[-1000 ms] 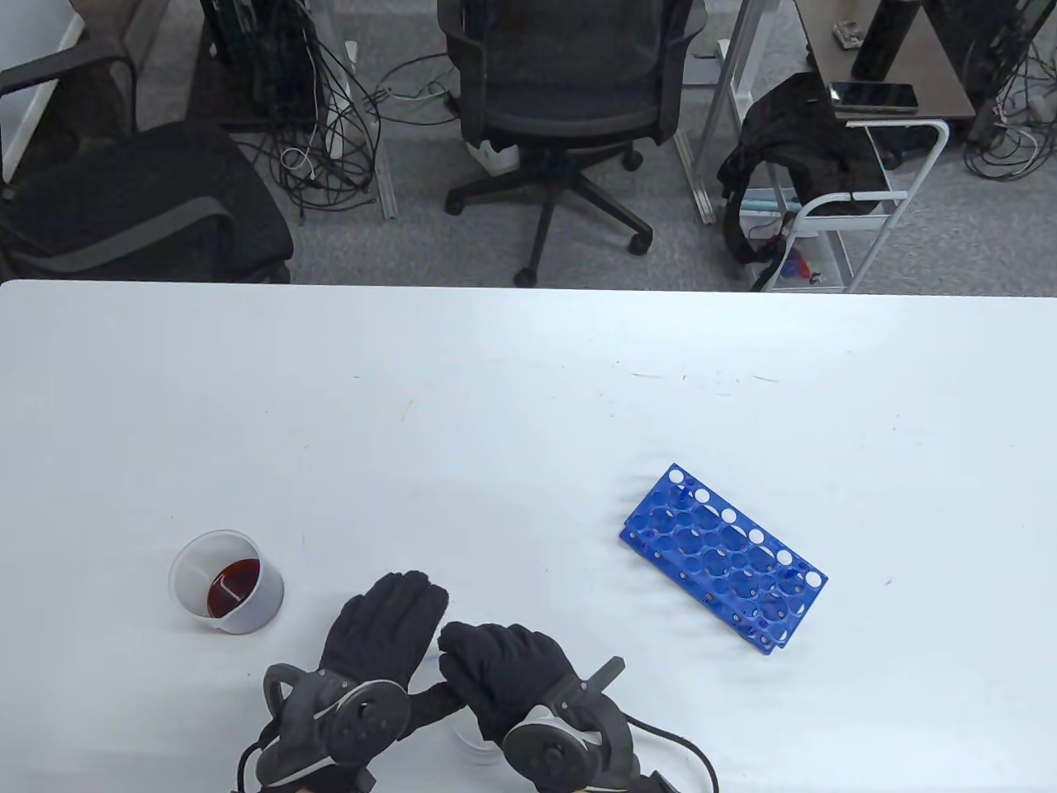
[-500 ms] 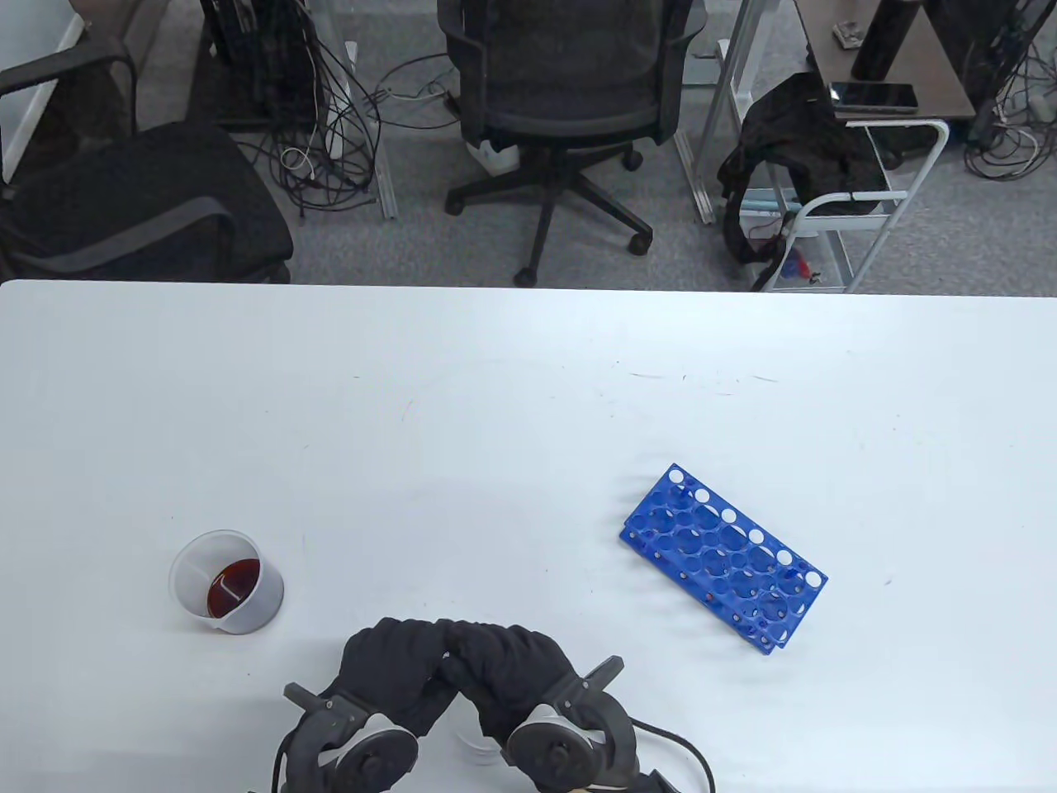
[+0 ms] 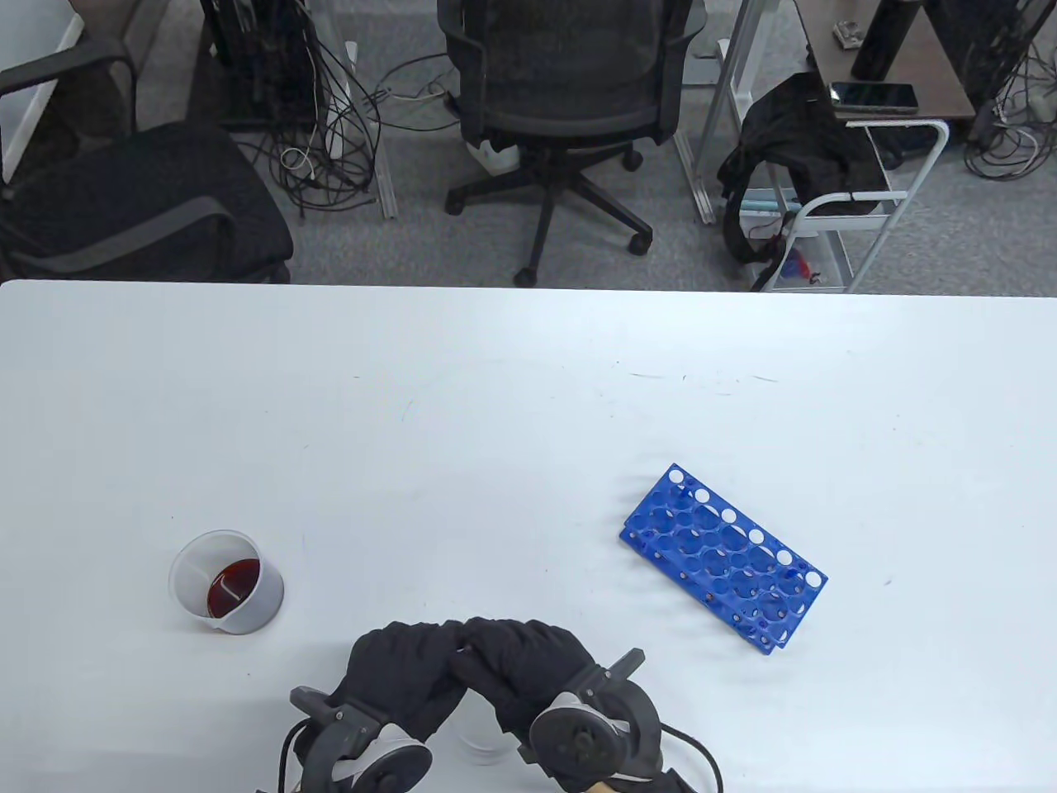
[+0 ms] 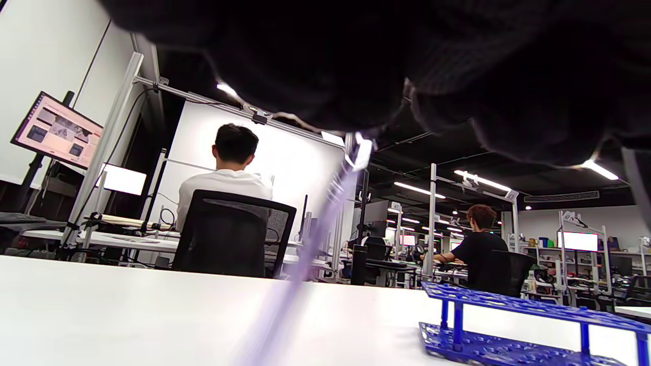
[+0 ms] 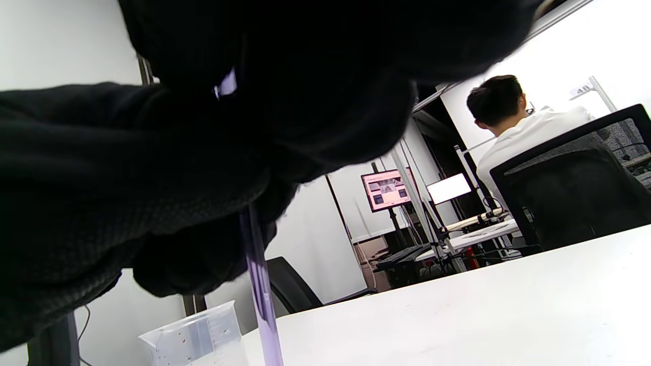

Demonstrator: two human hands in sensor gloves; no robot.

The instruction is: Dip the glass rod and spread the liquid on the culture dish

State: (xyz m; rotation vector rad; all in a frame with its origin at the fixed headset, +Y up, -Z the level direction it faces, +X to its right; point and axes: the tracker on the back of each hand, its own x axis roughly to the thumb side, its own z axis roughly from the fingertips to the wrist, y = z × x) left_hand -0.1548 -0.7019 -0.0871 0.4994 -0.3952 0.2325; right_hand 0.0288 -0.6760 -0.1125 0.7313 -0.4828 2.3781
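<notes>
My two gloved hands meet near the table's front edge. The left hand (image 3: 400, 673) and the right hand (image 3: 528, 665) press their fingertips together around the upper end of a clear glass rod (image 4: 330, 203). In the right wrist view the rod (image 5: 259, 295) hangs down from between the gloves. The table view hides the rod under the hands. A clear culture dish (image 3: 483, 747) lies on the table below and between the wrists, partly covered. A clear beaker (image 3: 227, 582) with dark red liquid stands to the left of the hands; it also shows in the right wrist view (image 5: 196, 335).
A blue test-tube rack (image 3: 722, 557) lies tilted on the table to the right of the hands, also in the left wrist view (image 4: 529, 325). The white table (image 3: 495, 413) ends at its far edge, with office chairs beyond.
My left hand lay flat with fingers stretched forward; it has curled and joined the right hand's fingertips. Both hands have shifted slightly right.
</notes>
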